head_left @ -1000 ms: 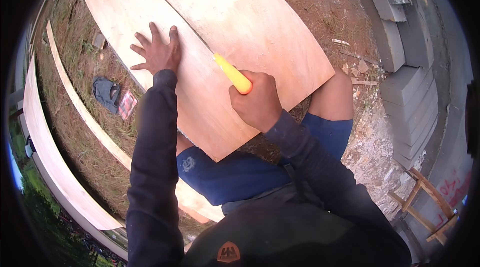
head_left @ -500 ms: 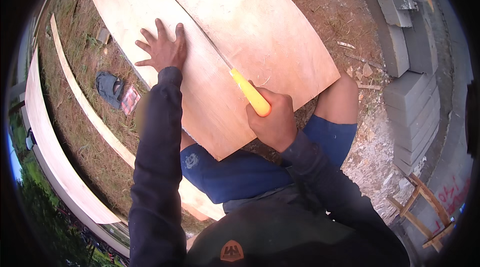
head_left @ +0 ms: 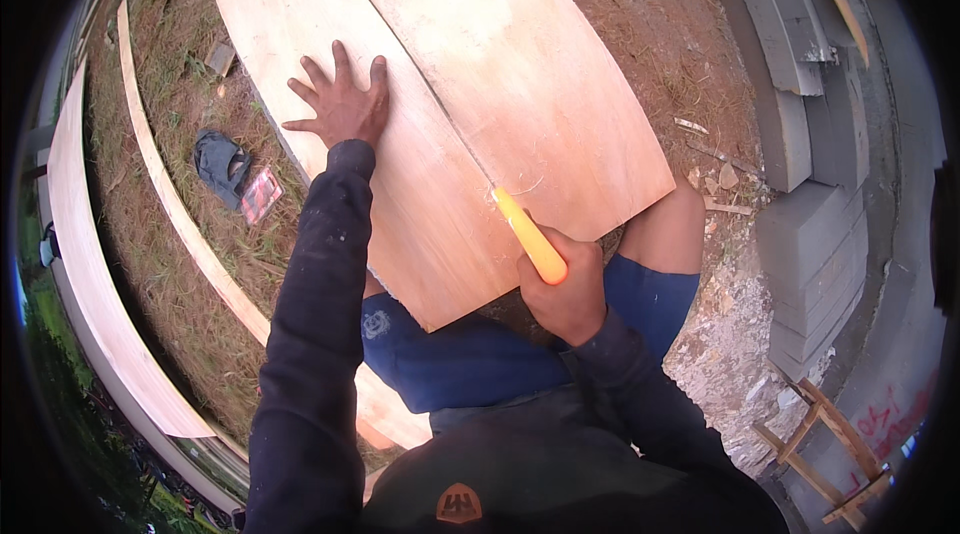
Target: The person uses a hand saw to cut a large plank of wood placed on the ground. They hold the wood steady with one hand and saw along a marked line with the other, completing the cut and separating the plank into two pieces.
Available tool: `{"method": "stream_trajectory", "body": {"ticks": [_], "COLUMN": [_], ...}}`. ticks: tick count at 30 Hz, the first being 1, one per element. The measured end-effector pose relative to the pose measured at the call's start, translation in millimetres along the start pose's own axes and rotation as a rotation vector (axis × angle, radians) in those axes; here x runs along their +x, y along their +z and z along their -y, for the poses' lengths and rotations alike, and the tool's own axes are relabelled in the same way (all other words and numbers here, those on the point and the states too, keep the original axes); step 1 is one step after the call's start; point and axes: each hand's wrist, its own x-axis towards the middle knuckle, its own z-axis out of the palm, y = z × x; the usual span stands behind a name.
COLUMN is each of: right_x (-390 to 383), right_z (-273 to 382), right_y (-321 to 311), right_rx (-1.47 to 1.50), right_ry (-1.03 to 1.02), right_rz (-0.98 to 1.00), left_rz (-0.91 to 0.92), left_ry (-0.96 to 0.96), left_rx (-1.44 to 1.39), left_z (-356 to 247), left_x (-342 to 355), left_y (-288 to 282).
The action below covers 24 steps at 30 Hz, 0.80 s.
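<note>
A large pale plywood sheet lies across my knees and runs away from me. A long straight cut line goes down its middle. My left hand is pressed flat on the sheet left of the line, fingers spread. My right hand grips an orange-handled cutting knife whose tip meets the cut line close to the sheet's near edge. Thin shavings lie around the tip.
Grey concrete blocks are stacked at the right. Long thin plywood strips and a wider board lie on the grass at left, by a dark sandal. A small wooden frame stands at the lower right.
My right hand has drawn the knife toward me along the cut line, nearing the sheet's near edge. My left hand stays flat on the plywood.
</note>
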Motion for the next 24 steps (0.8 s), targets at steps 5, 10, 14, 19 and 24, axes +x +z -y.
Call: {"method": "stream_trajectory", "body": {"ticks": [5,10,14,19,24], "right_x": [108,-68,-78,136,-5], "right_z": [-5,-10,3,2,-17], "right_y": [65,-32,-51,68,4], "right_rx": [-0.024,0.022,0.023,-0.110,0.027], "right_ry": [-0.087,-0.039,0.041,-0.001,-0.006], "right_rz": [-0.012,0.007,0.009,-0.063,0.034], "left_rz": [0.042,0.032,0.039,0.037,0.065], "left_ry": [-0.032,-0.027,-0.003,-0.016,-0.036], "left_rx": [-0.023,-0.016,-0.015,-0.033,-0.016], "left_z": [4,11,-6,-7,13], "left_x": [4,0,0,3,3], "left_y": [-4,-3,-9,-10,-9]}}
